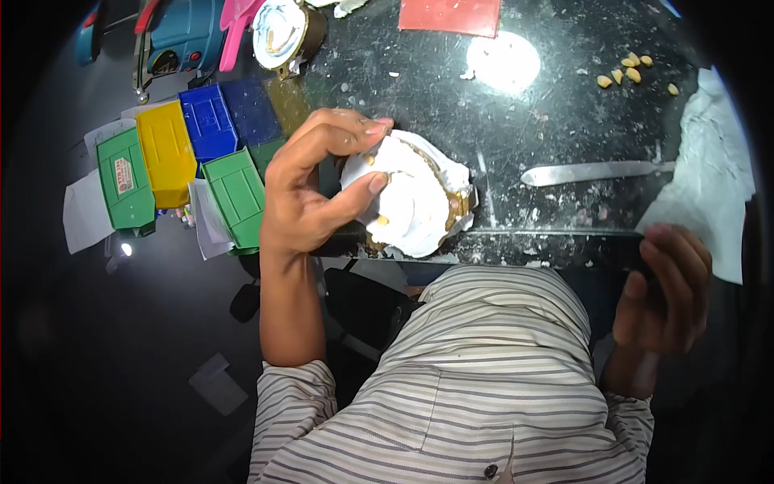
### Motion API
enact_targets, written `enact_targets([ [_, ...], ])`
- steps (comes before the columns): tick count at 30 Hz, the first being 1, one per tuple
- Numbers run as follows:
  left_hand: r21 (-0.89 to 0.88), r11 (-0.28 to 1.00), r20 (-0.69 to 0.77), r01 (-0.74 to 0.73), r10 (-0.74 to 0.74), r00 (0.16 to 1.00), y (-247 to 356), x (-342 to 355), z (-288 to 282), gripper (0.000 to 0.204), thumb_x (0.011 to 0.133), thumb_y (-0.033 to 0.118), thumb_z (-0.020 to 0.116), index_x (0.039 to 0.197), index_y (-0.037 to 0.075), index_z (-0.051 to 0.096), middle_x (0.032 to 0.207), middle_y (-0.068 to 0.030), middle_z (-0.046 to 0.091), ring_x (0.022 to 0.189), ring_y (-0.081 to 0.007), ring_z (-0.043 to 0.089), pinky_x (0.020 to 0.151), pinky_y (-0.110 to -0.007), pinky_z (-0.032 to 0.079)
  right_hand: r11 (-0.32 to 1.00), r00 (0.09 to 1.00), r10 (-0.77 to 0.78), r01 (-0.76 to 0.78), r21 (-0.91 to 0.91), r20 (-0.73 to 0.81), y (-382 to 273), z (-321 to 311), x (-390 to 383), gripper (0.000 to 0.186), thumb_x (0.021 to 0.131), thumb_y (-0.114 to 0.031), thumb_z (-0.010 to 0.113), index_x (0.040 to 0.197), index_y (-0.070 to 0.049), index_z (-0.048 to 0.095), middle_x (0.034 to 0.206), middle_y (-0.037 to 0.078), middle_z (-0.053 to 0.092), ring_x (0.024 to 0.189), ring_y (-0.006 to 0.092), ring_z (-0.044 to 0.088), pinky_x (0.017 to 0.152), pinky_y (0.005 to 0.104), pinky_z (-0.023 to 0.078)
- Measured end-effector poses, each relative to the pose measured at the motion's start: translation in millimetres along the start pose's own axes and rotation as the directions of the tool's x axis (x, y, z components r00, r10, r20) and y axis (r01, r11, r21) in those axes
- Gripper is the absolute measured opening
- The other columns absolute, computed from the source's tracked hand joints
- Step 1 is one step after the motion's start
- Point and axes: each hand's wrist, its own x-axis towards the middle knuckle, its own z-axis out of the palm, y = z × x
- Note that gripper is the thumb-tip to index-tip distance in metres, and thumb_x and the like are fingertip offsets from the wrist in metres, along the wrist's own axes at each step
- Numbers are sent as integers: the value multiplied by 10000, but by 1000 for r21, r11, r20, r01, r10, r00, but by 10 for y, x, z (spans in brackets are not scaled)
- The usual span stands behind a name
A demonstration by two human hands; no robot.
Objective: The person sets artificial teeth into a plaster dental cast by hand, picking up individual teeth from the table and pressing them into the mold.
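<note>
My left hand [322,181] is closed on a round brass-coloured mould [455,210] filled with white paste [411,202] at the table's near edge. Its thumb lies on the paste and its fingers reach over the far left rim; whether a small piece is pinched there is unclear. A few yellowish bits [381,219] sit in the paste. Past the table's near edge at right, my right hand [661,290] hangs open with loosely bent fingers, near a crumpled white sheet [705,185]. A flat metal spatula [580,171] lies between the mould and that sheet.
The black table [532,133] holds small yellowish pieces [633,74], a red sheet [448,12] and a second filled mould [278,40]. Upper left are a teal machine [181,36] and pink tool [236,24]. Green, yellow [165,149] and blue bins line the left side.
</note>
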Motion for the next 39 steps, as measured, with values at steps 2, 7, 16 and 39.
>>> enact_targets([
  [2,-1,1000,24,13,-13,1000,-3,52,-25,267,777,10,812,1028,-34,732,1057,-151,716,1052,-265,689,945,-369,518,999,994,10,-6,32,-109,20,74,67,187,877,-79,686,999,64,696,941,208,717,827,336,698,755,429,593],
  [7,-40,999,107,-5,9,994,-67,34,-92,304,788,-40,765,1082,-81,702,1083,-171,693,1099,-300,674,1002,-393,496,1000,993,-13,10,-20,-121,-84,52,104,137,816,-4,679,934,64,694,930,206,711,837,329,695,751,408,573],
  [16,-79,997,62,1,4,998,135,411,-107,170,975,117,698,1038,-35,738,906,-46,728,834,-75,624,730,-239,482,978,998,-32,20,-207,-55,-329,-1,244,161,785,71,710,942,42,696,913,160,702,839,318,687,785,394,555],
  [39,-284,954,-110,-97,67,992,-217,582,257,240,941,178,729,806,-16,686,611,15,550,558,-47,439,505,-269,354,998,892,53,-67,15,450,-959,612,1149,607,634,-228,938,1159,-18,717,1210,155,666,1081,319,631,944,407,506],
])
